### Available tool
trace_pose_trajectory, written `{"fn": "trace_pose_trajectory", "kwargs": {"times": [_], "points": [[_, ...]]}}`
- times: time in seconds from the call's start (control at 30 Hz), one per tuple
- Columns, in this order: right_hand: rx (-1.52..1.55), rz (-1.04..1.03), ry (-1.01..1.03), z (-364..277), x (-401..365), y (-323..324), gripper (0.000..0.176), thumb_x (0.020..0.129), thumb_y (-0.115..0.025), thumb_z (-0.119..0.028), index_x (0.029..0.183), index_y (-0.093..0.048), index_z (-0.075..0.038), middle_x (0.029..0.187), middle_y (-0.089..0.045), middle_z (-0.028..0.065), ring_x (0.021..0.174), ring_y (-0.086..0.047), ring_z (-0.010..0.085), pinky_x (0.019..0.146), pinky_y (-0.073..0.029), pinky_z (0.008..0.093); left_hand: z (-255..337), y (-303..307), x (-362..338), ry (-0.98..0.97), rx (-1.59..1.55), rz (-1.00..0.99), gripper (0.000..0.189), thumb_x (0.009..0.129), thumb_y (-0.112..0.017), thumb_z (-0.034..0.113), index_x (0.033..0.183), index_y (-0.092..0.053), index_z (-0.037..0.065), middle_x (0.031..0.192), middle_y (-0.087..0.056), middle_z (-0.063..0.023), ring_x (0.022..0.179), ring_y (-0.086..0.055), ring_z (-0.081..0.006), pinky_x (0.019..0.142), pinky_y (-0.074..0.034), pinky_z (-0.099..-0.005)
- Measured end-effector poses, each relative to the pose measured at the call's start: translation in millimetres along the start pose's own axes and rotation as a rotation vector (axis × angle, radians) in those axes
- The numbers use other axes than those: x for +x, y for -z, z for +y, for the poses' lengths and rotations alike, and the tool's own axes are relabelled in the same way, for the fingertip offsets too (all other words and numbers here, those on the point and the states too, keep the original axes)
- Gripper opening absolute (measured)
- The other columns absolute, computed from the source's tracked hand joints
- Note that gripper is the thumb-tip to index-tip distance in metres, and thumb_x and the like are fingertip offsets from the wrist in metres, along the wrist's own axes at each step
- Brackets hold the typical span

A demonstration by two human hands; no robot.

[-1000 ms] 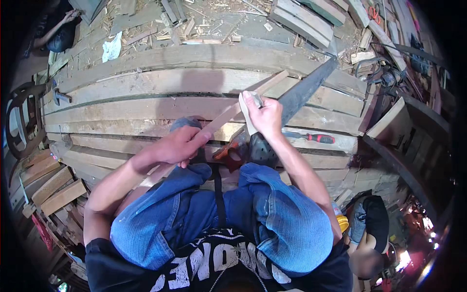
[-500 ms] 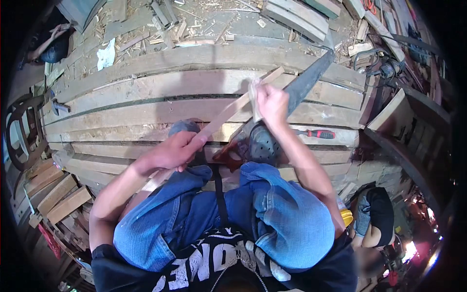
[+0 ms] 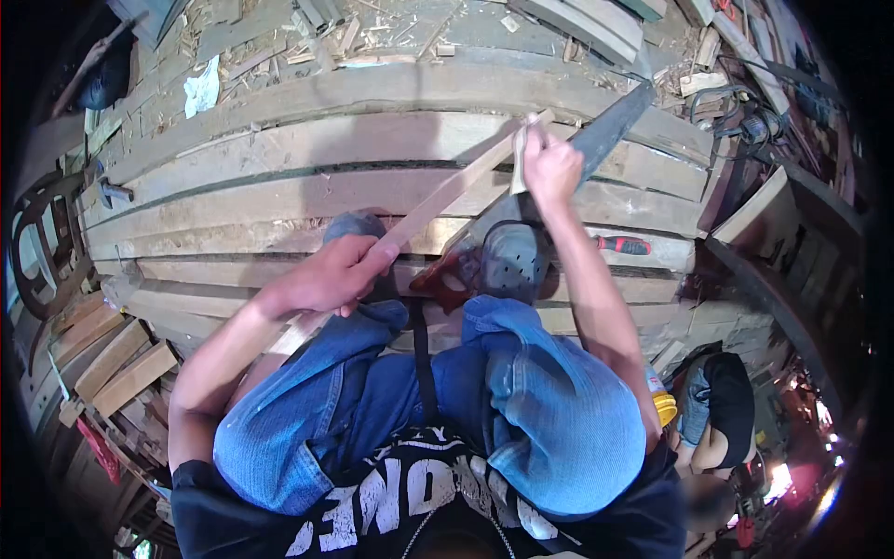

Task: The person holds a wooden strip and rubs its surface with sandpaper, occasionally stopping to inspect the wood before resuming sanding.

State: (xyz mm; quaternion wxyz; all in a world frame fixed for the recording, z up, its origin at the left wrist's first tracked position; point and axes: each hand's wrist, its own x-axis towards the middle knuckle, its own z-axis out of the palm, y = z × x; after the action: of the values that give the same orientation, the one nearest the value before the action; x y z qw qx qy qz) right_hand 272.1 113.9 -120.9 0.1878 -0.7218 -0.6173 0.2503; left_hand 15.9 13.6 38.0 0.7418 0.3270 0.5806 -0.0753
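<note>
My left hand [image 3: 326, 275] is closed around the lower part of a long, thin wooden strip [image 3: 442, 202] that slants up and to the right. Near the strip's far end, my right hand [image 3: 553, 170] grips a folded, pale piece of what looks like sandpaper [image 3: 519, 166], pressed against the wood. Beneath the right hand lies a handsaw [image 3: 610, 133], its reddish-brown handle [image 3: 447, 279] close to my feet. A grey clog with holes [image 3: 515, 261] shows on my right foot, beside that handle.
Long planks [image 3: 251, 197] form the surface under me. A red-and-black handled tool [image 3: 622, 245] lies to the right. Wood shavings and offcuts [image 3: 354, 37] litter the far side. Stacked wood blocks [image 3: 121, 368] are at left. Another person [image 3: 717, 410] sits behind at right.
My right hand has slid up and to the right along the strip with the folded piece, toward the far end. The left hand keeps its grip on the strip.
</note>
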Motion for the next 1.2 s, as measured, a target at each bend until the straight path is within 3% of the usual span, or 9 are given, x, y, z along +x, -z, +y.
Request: {"fn": "trace_pose_trajectory", "kwargs": {"times": [0.17, 0.23, 0.3, 0.5, 0.53, 0.8, 0.87, 1.0, 1.2], "points": [[0.143, -0.100, 0.306, -36.1, -43.1, 6.9, 0.041, 0.086, -0.064, -0.033, 0.057, -0.064, -0.004, 0.050, -0.055, 0.0206, 0.045, -0.059, 0.0370, 0.046, -0.046, 0.0452, 0.1, 2.7, 1.7, -0.028, 0.002, 0.005, 0.047, 0.102, -0.040, 0.044, 0.085, -0.052, 0.002, 0.053, -0.046, 0.0005, 0.041, -0.050, -0.0098, 0.040, -0.040, -0.0258], [0.039, 0.004, 0.298, -6.0, -27.8, -5.2, 0.041, 0.086, -0.064, -0.034, 0.059, -0.065, -0.004, 0.052, -0.056, 0.0210, 0.047, -0.060, 0.0374, 0.047, -0.047, 0.0470, -0.6, 0.7, 0.7, -0.003, 0.011, -0.004, 0.046, 0.102, -0.039, 0.044, 0.086, -0.051, 0.003, 0.053, -0.046, 0.0008, 0.042, -0.050, -0.0101, 0.040, -0.040, -0.0258], [-0.007, -0.141, 0.002, -10.2, -12.6, 9.9, 0.041, 0.088, -0.062, -0.035, 0.062, -0.067, -0.004, 0.053, -0.057, 0.0212, 0.048, -0.061, 0.0378, 0.048, -0.048, 0.0475, -2.4, -3.5, -1.4, 0.008, -0.005, -0.001, 0.045, 0.102, -0.039, 0.044, 0.086, -0.051, 0.003, 0.053, -0.046, 0.0009, 0.042, -0.050, -0.0100, 0.040, -0.040, -0.0256], [0.046, 0.054, 0.409, -9.6, -29.0, -3.6, 0.047, 0.089, -0.060, -0.041, 0.062, -0.068, -0.003, 0.054, -0.057, 0.0222, 0.050, -0.060, 0.0394, 0.049, -0.048, 0.0472, 0.1, -1.5, -1.3, 0.019, -0.011, -0.006, 0.046, 0.102, -0.039, 0.045, 0.084, -0.049, 0.004, 0.054, -0.045, 0.0015, 0.041, -0.048, -0.0092, 0.040, -0.040, -0.0256], [-0.120, -0.059, 0.079, -4.7, -8.2, 2.4, 0.049, 0.090, -0.059, -0.043, 0.064, -0.068, -0.003, 0.054, -0.058, 0.0216, 0.050, -0.061, 0.0392, 0.049, -0.048, 0.0471, -0.1, -0.1, -1.4, 0.012, -0.003, -0.008, 0.046, 0.102, -0.039, 0.045, 0.084, -0.049, 0.004, 0.054, -0.045, 0.0015, 0.041, -0.048, -0.0092, 0.040, -0.039, -0.0254], [-0.017, -0.053, 0.274, -5.0, -9.3, 3.2, 0.045, 0.088, -0.060, -0.039, 0.059, -0.067, -0.005, 0.051, -0.055, 0.0213, 0.049, -0.060, 0.0393, 0.049, -0.048, 0.0464, 1.6, 1.4, 1.5, -0.010, -0.001, 0.005, 0.047, 0.102, -0.040, 0.045, 0.086, -0.051, 0.003, 0.051, -0.044, 0.0012, 0.041, -0.048, -0.0088, 0.040, -0.038, -0.0252], [-0.120, -0.008, 0.013, 20.4, 28.6, 1.5, 0.046, 0.090, -0.057, -0.041, 0.067, -0.071, -0.004, 0.059, -0.060, 0.0237, 0.056, -0.063, 0.0412, 0.057, -0.052, 0.0497, 0.9, 0.7, 0.2, 0.001, -0.017, -0.007, 0.046, 0.102, -0.040, 0.044, 0.087, -0.052, 0.002, 0.053, -0.045, 0.0010, 0.041, -0.048, -0.0089, 0.040, -0.039, -0.0255], [-0.141, -0.130, 0.148, -9.7, -6.3, 7.5, 0.044, 0.091, -0.055, -0.042, 0.074, -0.074, -0.006, 0.064, -0.062, 0.0243, 0.064, -0.065, 0.0427, 0.068, -0.053, 0.0504, 1.3, 3.6, 0.8, 0.019, -0.003, -0.005, 0.045, 0.102, -0.040, 0.044, 0.086, -0.052, 0.003, 0.055, -0.047, -0.0001, 0.043, -0.051, -0.0095, 0.041, -0.041, -0.0255], [-0.348, -0.132, -0.089, -1.8, 35.8, 9.8, 0.051, 0.092, -0.052, -0.045, 0.076, -0.073, -0.002, 0.073, -0.066, 0.0253, 0.073, -0.066, 0.0444, 0.070, -0.052, 0.0529, -1.1, 0.5, -0.9, 0.008, 0.000, -0.011, 0.045, 0.102, -0.040, 0.045, 0.087, -0.052, 0.003, 0.055, -0.046, 0.0004, 0.042, -0.050, -0.0092, 0.041, -0.041, -0.0251]]}}
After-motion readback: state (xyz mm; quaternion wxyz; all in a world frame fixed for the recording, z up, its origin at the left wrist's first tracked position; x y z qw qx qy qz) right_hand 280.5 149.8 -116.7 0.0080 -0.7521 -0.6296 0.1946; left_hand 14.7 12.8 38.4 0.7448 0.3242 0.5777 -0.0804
